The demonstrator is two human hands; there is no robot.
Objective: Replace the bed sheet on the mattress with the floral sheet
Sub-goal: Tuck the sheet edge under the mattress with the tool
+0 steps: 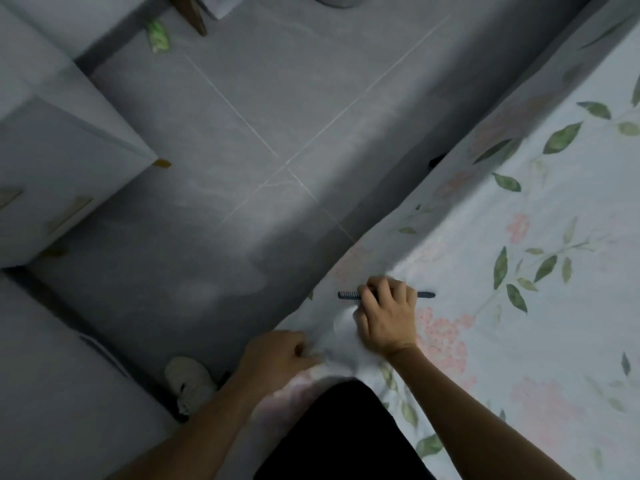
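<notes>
Looking down from the head cam, both hands were working at the edge of the bed. The floral sheet [519, 237], pale with pink blossoms and green leaves, was spread over the mattress on the right side of the view and draped over its edge toward the grey tiled floor [277, 116]. The left hand [277, 353] had its fingers curled into a bunched fold of the sheet right at the bed's edge, gripping the fabric. The right hand [388, 313] sat just beside it, a bit further onto the bed, fingers curled around a dark comb [348, 295] lying across the sheet; the comb's toothed end stuck out to the left of the fingers and its handle out to the right. The sheet was wrinkled between the two hands.

Off to the left stood a white drawer unit [52, 161], and a pale slipper [190, 379] lay on the floor near the left forearm. Something green [158, 36] lay on the floor up top, too blurry to tell what.
</notes>
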